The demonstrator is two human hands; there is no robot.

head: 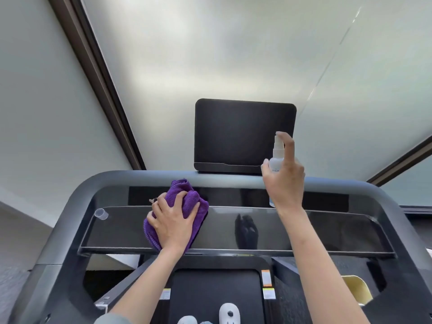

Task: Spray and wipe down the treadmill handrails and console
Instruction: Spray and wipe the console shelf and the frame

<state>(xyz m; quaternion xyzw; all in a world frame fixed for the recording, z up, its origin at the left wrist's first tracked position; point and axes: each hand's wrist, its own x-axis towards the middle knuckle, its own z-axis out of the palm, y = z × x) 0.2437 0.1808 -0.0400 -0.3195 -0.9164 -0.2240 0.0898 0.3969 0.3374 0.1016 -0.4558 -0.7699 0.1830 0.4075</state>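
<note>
cloth purple | console glossy black | screen black

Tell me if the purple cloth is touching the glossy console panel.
Touching. The head view shows the left hand pressing the purple cloth flat on the console panel, with no gap visible beneath the cloth.
</note>
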